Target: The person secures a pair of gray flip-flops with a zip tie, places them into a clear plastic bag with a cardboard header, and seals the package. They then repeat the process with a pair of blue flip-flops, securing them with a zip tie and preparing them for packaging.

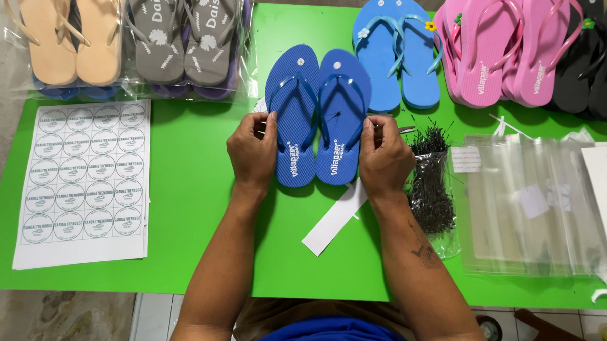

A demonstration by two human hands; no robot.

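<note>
A pair of dark blue flip-flops (318,116) is lying side by side, soles up toward the camera, in the middle of the green table (197,194), heels pointing toward the person. Each sandal is showing a glossy blue thong strap and white printing near the heel (the two are sitting so close that their inner edges are touching).

The left hand (252,152) is gripping the outer edge of the left sandal, fingers curled in and pinching at its rim; the fingers are closed together on the sole's side rather than spread. The right hand (382,154) is doing the same on the outer edge of the right sandal, thumb and fingers bent and pressing against the rim. Whether a small item is sitting between the right fingertips is too fine to tell.

A white card strip (333,220) is lying slanted on the table, partly running under the right hand and the heels. Just right of the right hand, a clear bag of thin black fasteners (430,179) is resting, and beyond it a stack of clear plastic bags (526,203). A sheet of round stickers (82,175) is lying well to the left. Along the far edge, light blue flip-flops (397,49), pink flip-flops (507,42), black flip-flops (592,59) and bagged grey and tan pairs (131,42) are waiting in a row.
</note>
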